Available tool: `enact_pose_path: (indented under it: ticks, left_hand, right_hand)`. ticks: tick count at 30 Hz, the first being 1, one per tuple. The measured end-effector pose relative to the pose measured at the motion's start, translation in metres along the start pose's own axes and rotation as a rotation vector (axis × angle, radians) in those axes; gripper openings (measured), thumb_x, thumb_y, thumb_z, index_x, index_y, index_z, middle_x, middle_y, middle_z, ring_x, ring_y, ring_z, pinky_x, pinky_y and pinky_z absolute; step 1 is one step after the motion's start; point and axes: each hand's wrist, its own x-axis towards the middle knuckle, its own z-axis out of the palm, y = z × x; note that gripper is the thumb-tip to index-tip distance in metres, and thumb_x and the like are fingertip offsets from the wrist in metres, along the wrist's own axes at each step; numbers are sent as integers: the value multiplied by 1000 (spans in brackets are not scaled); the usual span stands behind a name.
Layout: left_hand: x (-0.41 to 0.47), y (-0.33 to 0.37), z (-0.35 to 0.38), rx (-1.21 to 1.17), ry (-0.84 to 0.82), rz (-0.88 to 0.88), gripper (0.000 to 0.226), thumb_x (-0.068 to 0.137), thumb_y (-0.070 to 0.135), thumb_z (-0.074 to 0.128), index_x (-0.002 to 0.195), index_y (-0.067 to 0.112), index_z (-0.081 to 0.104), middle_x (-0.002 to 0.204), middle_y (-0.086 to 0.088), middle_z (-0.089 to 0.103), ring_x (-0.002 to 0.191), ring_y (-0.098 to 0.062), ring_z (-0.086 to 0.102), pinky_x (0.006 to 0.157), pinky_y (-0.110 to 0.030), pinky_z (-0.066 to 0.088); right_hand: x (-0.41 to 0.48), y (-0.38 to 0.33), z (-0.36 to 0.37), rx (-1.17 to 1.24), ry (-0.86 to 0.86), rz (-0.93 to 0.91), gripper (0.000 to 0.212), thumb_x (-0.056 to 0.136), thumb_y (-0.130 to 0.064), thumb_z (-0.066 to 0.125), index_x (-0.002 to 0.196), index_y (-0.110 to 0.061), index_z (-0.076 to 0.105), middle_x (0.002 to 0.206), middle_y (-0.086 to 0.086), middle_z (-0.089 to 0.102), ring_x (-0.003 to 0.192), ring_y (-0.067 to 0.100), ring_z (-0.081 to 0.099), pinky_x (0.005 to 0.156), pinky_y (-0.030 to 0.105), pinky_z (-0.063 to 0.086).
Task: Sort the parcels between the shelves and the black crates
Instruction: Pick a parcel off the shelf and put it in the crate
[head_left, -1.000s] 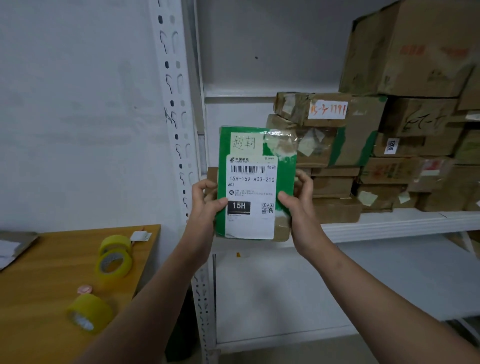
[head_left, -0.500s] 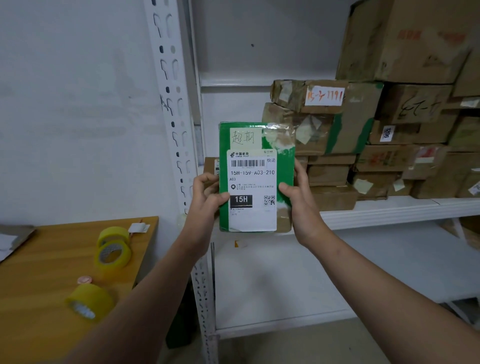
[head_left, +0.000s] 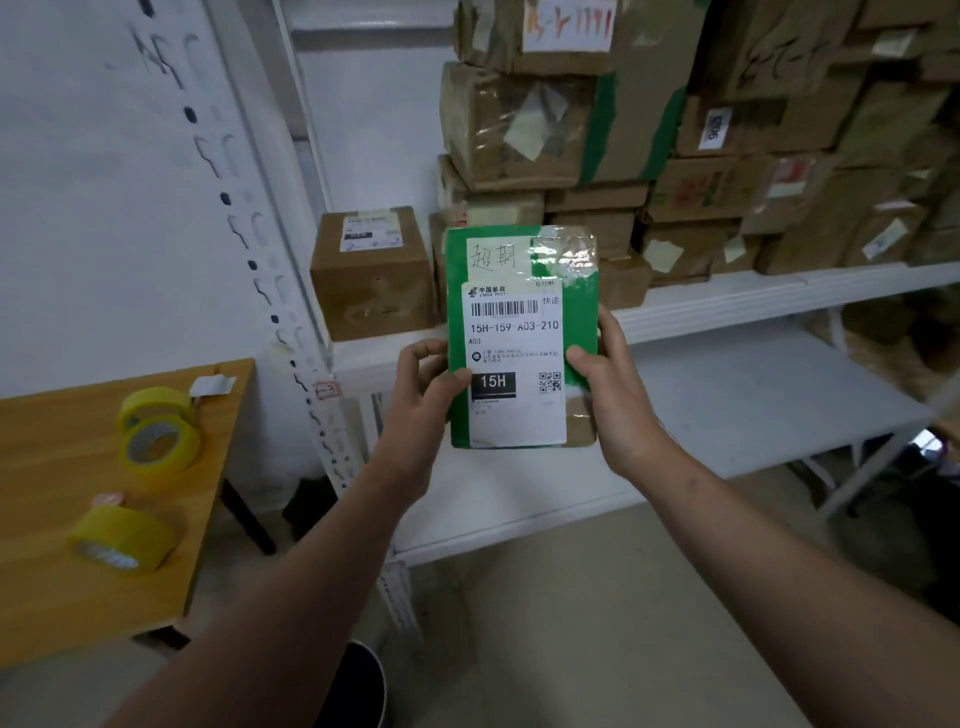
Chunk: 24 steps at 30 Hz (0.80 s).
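Observation:
I hold a flat green parcel (head_left: 576, 322) upright in front of me, its white shipping label reading 15H-159-A03-210 facing me. My left hand (head_left: 421, 395) grips its left edge with the thumb on the label. My right hand (head_left: 613, 395) grips its right edge. Behind the parcel runs a white metal shelf (head_left: 753, 296) loaded with stacked brown cardboard parcels (head_left: 524, 130). A single brown box (head_left: 371, 275) with a label stands alone at the shelf's left end. No black crate is in view.
A wooden table (head_left: 62, 597) at the left carries three yellow tape rolls (head_left: 158, 441). The perforated white shelf upright (head_left: 270, 249) rises between table and shelves. A lower white shelf (head_left: 753, 405) lies under the loaded one. Something dark and round (head_left: 358, 686) sits on the floor near my left arm.
The parcel and both hands have come down and back from the shelf, and my view has tilted down. The lone brown box behind the parcel is now uncovered.

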Motion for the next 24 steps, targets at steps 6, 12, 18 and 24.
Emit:
enact_pose_path:
  ticks: [6, 12, 18, 24]
  left_hand:
    - [-9, -38, 91, 15, -123, -87, 27, 96, 10, 46, 122, 19, 44, 120, -3, 59, 92, -7, 64, 65, -16, 51]
    - [-21, -70, 231, 40, -287, -136, 28, 96, 10, 46, 121, 23, 47, 123, -4, 60, 94, -7, 65, 64, -13, 50]
    - [-45, -101, 384, 13, -388, -171, 30, 95, 8, 48, 120, 24, 47, 117, 5, 61, 87, 1, 65, 61, -11, 49]
    - [-56, -128, 495, 11, -492, -241, 26, 95, 12, 49, 110, 32, 51, 111, 5, 65, 88, -4, 66, 66, -19, 50]
  right_hand:
    - [-39, 6, -98, -83, 124, 73, 64, 80, -34, 48, 142, -27, 34, 131, -2, 54, 105, -6, 58, 80, 9, 47]
    - [-86, -4, -236, -126, 347, 110, 40, 97, -16, 49, 136, -22, 41, 121, -6, 58, 95, -12, 59, 80, 9, 46]
    - [-133, -23, -377, -154, 528, 166, 40, 94, -26, 53, 134, -25, 48, 125, -7, 61, 111, 2, 59, 92, 22, 46]
    - [-174, -40, -475, -144, 664, 209, 43, 97, -24, 52, 139, -24, 45, 127, -7, 61, 112, 4, 59, 94, 22, 48]
